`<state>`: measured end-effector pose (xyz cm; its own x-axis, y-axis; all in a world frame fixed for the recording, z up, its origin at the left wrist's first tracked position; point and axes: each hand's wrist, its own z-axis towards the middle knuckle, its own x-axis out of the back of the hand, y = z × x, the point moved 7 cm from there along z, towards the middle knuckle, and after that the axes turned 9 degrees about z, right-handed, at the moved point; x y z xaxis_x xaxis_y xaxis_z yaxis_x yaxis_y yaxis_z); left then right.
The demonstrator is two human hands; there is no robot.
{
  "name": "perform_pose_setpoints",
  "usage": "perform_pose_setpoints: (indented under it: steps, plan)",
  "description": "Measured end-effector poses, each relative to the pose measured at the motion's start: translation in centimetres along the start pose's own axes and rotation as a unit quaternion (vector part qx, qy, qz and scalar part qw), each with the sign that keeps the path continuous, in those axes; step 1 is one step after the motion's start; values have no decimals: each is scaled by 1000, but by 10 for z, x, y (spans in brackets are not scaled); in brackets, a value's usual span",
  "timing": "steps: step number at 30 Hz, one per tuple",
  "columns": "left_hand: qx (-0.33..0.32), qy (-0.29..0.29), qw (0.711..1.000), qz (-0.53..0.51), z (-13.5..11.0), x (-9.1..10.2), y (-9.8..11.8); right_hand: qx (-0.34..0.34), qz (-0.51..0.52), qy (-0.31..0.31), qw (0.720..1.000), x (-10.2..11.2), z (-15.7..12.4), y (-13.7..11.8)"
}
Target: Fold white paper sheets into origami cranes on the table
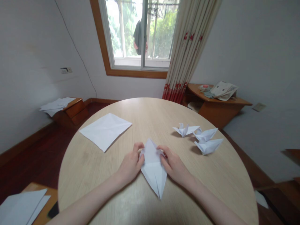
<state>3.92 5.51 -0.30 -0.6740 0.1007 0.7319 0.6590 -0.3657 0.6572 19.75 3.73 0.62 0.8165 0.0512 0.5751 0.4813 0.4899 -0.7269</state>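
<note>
A folded sheet of white paper [153, 170], shaped like a long diamond, lies in front of me with one point away from me and a split point towards me. My left hand [131, 162] pinches its left edge between thumb and fingers. On the opposite edge, my right hand [172, 161] grips the paper the same way, thumb on top. Creases and a crosswise fold line show on its upper face. Parts of both side edges are hidden under my fingers.
Several folded paper cranes [208, 145] stand on the right of the round wooden table [93, 181]. A creased white square sheet [106, 129] lies at the left. Paper stacks rest on a low cabinet [75, 107] and beside me at lower left. A corner desk [220, 106] stands beyond.
</note>
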Motion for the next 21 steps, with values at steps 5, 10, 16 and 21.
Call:
perform_pose_setpoints:
  steps: [5, 10, 16, 21]
  plan:
    - [-69, -39, 994, 69, -3, -5, 12, 23, -32, -50, 998, -7, 0, -4]
    - [-64, -63, 995, 52, -2, -10, 13, -4, -34, -64, 997, -10, -1, -2]
    - [-69, -69, 995, 26, -2, -10, 15, -22, -6, -83, 996, -13, 0, -1]
    - [-82, -73, 993, 32, -2, -11, 16, -32, 6, -96, 995, -14, 1, -3]
